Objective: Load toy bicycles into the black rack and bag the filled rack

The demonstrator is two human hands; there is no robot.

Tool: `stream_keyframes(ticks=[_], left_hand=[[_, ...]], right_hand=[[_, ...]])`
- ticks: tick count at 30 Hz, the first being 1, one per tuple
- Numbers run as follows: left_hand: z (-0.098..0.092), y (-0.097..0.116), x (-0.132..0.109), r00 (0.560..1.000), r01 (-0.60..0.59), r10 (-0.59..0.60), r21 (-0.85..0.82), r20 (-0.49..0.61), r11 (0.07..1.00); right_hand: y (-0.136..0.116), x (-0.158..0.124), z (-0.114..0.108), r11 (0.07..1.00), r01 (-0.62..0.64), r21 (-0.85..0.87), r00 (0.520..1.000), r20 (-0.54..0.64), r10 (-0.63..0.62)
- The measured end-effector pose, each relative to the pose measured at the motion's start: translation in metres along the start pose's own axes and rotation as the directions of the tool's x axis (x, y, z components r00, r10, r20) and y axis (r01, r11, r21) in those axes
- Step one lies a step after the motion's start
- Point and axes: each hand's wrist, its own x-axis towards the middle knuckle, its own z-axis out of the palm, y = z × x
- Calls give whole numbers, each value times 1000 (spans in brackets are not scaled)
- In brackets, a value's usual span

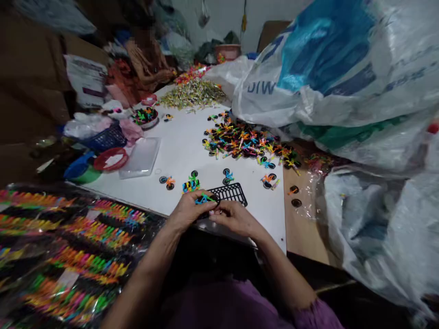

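My left hand (190, 210) is closed round a small blue toy bicycle (205, 199) at the near edge of the white board (181, 151). My right hand (235, 217) meets it from the right, fingers pinched at a black wheel by the toy. Just beyond both hands lies a black plastic grid tray (231, 193). A few finished small bicycles (190, 184) stand on the board a little farther out. A heap of colourful bicycle parts (245, 139) lies beyond them.
Packed sheets of colourful toys in clear wrap (68, 246) fill the near left. Large plastic sacks (336, 82) crowd the right. A clear lid (140, 157), bowls and a blue basket (104, 139) sit left. Another person (146, 59) works at the far end.
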Motion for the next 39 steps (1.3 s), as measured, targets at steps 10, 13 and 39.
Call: stream_keyframes(ticks=[10,13,39], left_hand=[[-30,-29,-41,826,-157,486,712,-285,684],[-9,-52,-39,834,-226,537,809,-127,542],[8,-50,-45,717,-286,697,907,-11,308]], right_hand=[[51,29,41,997,-69,-43,888,-459,41],[77,39,60,989,-100,-106,875,-482,37],[63,33,34,904,2,-428,1000,17,5]])
